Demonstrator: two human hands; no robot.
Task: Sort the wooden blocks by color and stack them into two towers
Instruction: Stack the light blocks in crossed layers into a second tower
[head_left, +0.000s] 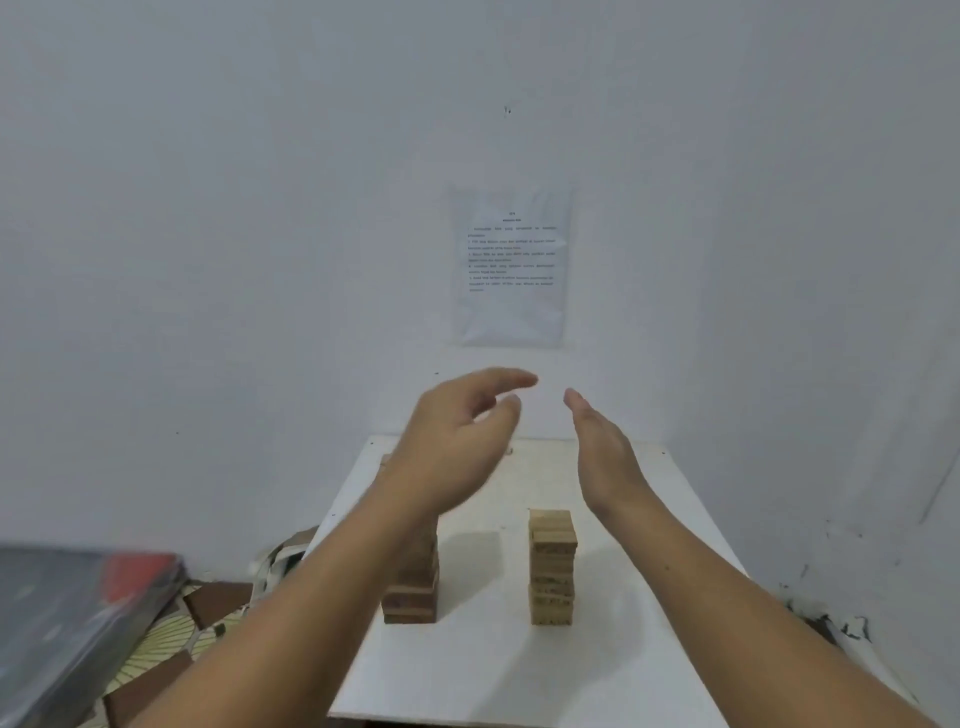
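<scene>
Left hand (457, 441) and right hand (605, 457) raised, fingers loose and spread, holding nothing. Both towers stand upright below the hands, nearer the body. Dark tower (415, 592) sits under the left forearm, partly hidden. Light tower (552, 566) is just inside the right wrist. Towers apart on white tabletop (649, 597). Printed sheet (511, 265) on wall beyond. Stacking looks near done.
</scene>
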